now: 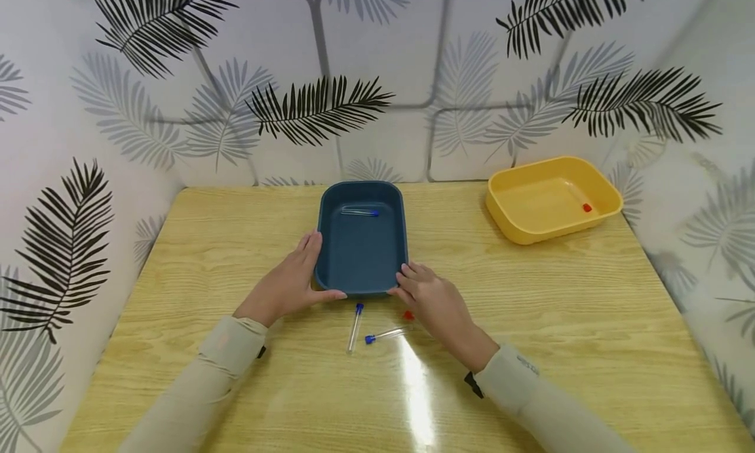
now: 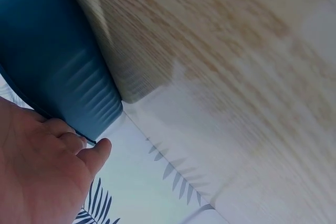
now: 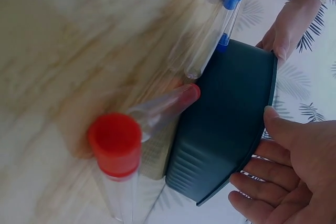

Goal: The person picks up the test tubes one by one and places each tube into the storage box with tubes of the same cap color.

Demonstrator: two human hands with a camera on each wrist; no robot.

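Observation:
A dark blue plastic basin [image 1: 361, 259] stands at the middle of the table with one blue-capped tube [image 1: 360, 212] inside. My left hand [image 1: 289, 279] holds its left side, the thumb along the front edge. On the right front corner my right hand [image 1: 433, 302] grips the rim, fingers bent at it. In the right wrist view the thumb and fingertips meet the basin's rim [image 3: 270, 90]. Just before the basin lie two clear tubes with blue caps [image 1: 359, 307]. A red-capped tube [image 3: 115, 145] shows large in the right wrist view, with another red-ended tube [image 3: 163, 111] behind it.
A yellow basin [image 1: 513, 233] stands at the table's back right, with a small red cap [image 1: 586, 208] in it. The wooden table [image 1: 248, 223] meets a leaf-patterned wall [image 1: 401, 132] at the back. Light glares off the table's front.

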